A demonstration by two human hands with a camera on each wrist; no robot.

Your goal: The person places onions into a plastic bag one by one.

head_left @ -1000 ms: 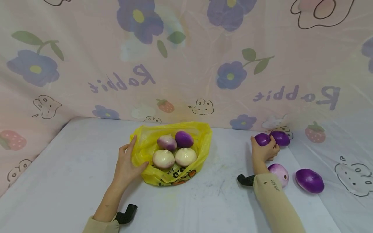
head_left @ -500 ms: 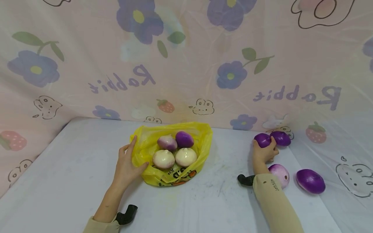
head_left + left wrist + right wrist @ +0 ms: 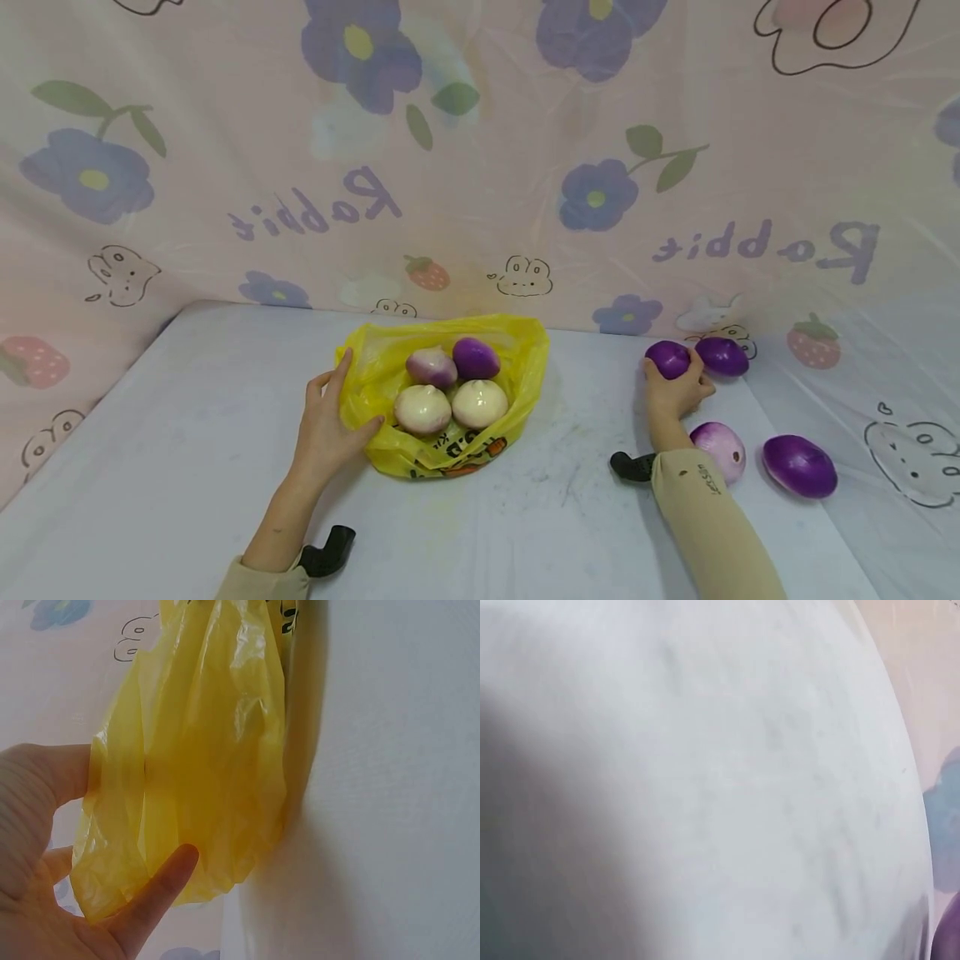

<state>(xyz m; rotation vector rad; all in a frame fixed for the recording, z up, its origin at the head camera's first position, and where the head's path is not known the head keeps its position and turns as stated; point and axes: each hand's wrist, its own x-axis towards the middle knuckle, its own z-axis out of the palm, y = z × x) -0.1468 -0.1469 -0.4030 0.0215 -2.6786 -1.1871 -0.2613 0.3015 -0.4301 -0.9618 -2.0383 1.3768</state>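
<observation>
On the left of the head view a yellow plastic bag (image 3: pixel 528 367) sits with its mouth spread. Several onions lie in it: a purple onion (image 3: pixel 476 358), a purple-white onion (image 3: pixel 431 367) and whitish onions. My left hand (image 3: pixel 326 429) holds the bag's left rim, thumb on the inner side and fingers outside; the left wrist view shows its fingers around the yellow film (image 3: pixel 202 750). At the back right my right hand (image 3: pixel 675 396) grips a purple onion (image 3: pixel 667 360) between thumb and fingers. The right wrist view shows mostly blurred tabletop and a purple edge, not the hand.
A second purple onion (image 3: pixel 722 357) lies right of the held one. Nearer stand a pinkish onion (image 3: pixel 720 450), partly behind the sleeve, and another purple onion (image 3: pixel 799 467). A printed curtain (image 3: pixel 465 183) rises behind the white table (image 3: pixel 555 517).
My right hand and its onion have shifted slightly left, opening a gap to the purple onion beside it. The left hand and the bag stay about where they were.
</observation>
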